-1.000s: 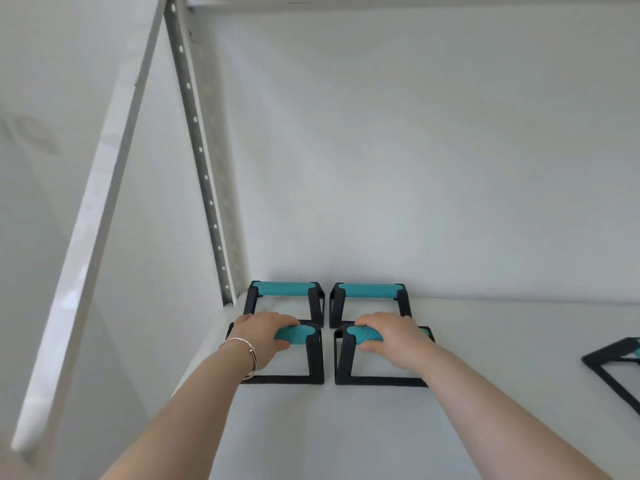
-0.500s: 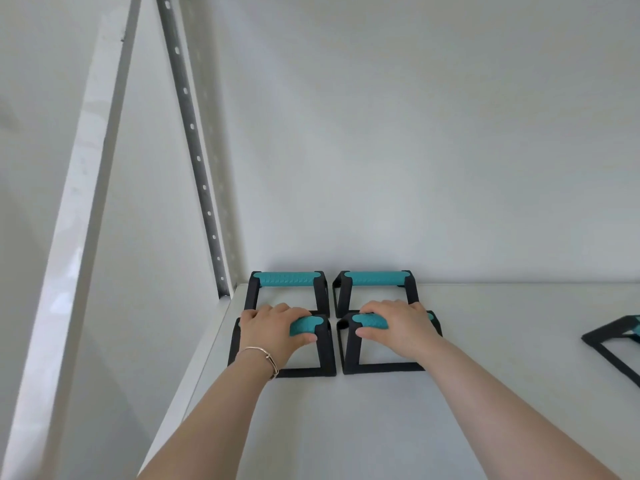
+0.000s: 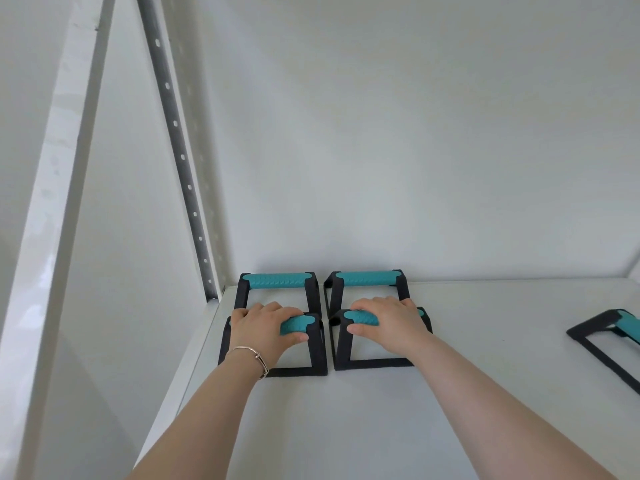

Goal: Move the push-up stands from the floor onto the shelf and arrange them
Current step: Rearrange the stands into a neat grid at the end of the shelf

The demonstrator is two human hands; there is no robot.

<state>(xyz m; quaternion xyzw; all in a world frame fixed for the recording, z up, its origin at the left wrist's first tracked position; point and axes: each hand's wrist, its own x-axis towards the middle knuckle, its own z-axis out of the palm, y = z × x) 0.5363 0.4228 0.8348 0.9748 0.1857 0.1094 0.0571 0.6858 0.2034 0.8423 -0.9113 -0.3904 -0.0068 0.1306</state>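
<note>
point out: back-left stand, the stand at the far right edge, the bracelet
back-left stand (image 3: 275, 280), head view, teal grip.
far-right stand (image 3: 594, 330), head view, black frame bar.
bracelet (image 3: 254, 356), head view, band on left wrist.

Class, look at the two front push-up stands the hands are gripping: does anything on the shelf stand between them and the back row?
Nothing visible does. The left hand and right hand grip the front stands' handles, directly before the back left stand and back right stand. Another stand lies apart, far right.
</note>
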